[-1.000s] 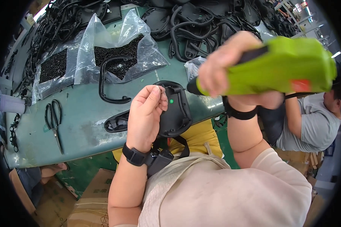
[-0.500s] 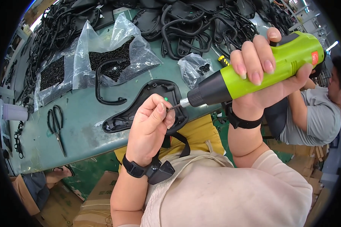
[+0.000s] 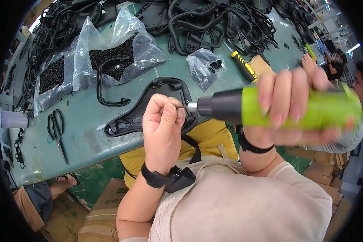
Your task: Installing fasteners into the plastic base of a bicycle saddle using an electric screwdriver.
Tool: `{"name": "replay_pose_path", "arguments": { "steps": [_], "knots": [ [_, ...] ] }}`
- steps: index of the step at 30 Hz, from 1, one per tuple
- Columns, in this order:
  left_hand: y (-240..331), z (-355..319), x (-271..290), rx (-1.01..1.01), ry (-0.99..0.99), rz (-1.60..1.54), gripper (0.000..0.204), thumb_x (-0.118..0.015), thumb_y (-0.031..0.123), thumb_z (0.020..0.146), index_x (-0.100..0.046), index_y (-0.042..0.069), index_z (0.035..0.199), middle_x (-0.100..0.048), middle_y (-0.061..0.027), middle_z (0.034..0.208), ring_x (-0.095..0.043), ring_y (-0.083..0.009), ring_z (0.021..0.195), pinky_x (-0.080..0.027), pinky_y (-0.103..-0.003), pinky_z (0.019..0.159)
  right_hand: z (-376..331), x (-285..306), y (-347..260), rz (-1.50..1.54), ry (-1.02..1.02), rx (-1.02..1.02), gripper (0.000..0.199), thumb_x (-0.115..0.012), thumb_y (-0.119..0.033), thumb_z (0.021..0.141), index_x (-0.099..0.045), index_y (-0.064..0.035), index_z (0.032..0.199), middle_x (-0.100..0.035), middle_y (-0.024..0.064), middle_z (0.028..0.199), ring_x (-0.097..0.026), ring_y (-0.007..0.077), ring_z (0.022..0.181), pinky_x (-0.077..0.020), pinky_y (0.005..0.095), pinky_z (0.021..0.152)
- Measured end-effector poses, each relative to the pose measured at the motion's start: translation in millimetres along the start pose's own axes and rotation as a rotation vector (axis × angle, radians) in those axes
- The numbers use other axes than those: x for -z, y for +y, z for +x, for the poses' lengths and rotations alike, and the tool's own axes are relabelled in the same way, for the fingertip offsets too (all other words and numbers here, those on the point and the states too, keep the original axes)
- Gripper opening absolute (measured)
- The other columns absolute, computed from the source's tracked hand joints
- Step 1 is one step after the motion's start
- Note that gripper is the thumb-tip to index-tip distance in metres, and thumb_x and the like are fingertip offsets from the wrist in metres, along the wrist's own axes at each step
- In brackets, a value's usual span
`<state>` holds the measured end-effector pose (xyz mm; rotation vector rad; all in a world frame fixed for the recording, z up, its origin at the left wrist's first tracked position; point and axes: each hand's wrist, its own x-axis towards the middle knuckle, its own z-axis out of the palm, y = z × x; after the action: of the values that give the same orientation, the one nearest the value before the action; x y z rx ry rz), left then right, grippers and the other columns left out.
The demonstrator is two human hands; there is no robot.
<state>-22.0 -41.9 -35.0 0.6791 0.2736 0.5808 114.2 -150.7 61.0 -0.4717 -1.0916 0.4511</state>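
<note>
My right hand (image 3: 292, 107), smeared by motion, is wrapped round a green and black electric screwdriver (image 3: 226, 104), held level with its bit to the left. The thin bit (image 3: 182, 107) reaches my left hand (image 3: 163, 127), whose thumb and forefinger are pinched together at its tip. What lies between those fingers is too small and hidden to make out. Under and behind my left hand lies a black hollow plastic shell (image 3: 127, 121), narrow at the left and wide at the right. Just beyond it rests a curved black plastic strip (image 3: 99, 86).
Clear bags of small black screws (image 3: 113, 58) lie far left, and a smaller bag (image 3: 207, 68) lies mid-table. Black scissors (image 3: 57, 135) rest at left. A yellow-black hand screwdriver (image 3: 244, 66) lies beyond the power tool. Black parts (image 3: 197, 24) pile up along the back. People sit at right.
The electric screwdriver has swung from a slant to nearly level, its rear end dropping. My left hand stays pinched at the bit tip. The view has shifted slightly.
</note>
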Motion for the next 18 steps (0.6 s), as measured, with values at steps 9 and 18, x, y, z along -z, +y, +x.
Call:
{"name": "replay_pose_path", "arguments": {
  "steps": [9, 18],
  "knots": [
    [5, -1, 5, -0.004, -0.066, 0.257, 0.009, -0.055, 0.013, 0.096, -0.056, 0.004, 0.097, -0.058, -0.0017, 0.088, -0.049, -0.0086, 0.074, -0.039, -0.023, 0.069, -6, 20, -1, 0.011, -0.108, -0.016, 0.058, -0.065, -0.050, 0.082, -0.043, -0.0063, 0.113, -0.051, 0.0013, 0.077, -0.051, 0.0151, 0.065, -0.0393, 0.0313, 0.068],
    [27, 8, 26, -0.335, -0.203, 1.485, 0.034, -0.070, 0.009, 0.075, -0.064, 0.007, 0.108, -0.059, -0.0109, 0.114, -0.051, -0.0310, 0.109, -0.040, -0.040, 0.094, -11, 28, 6, -0.050, 0.030, -0.254, 0.075, -0.058, -0.065, 0.081, -0.041, -0.0017, 0.117, -0.055, 0.0071, 0.074, -0.056, 0.0194, 0.057, -0.0453, 0.0352, 0.054]
  ]
}}
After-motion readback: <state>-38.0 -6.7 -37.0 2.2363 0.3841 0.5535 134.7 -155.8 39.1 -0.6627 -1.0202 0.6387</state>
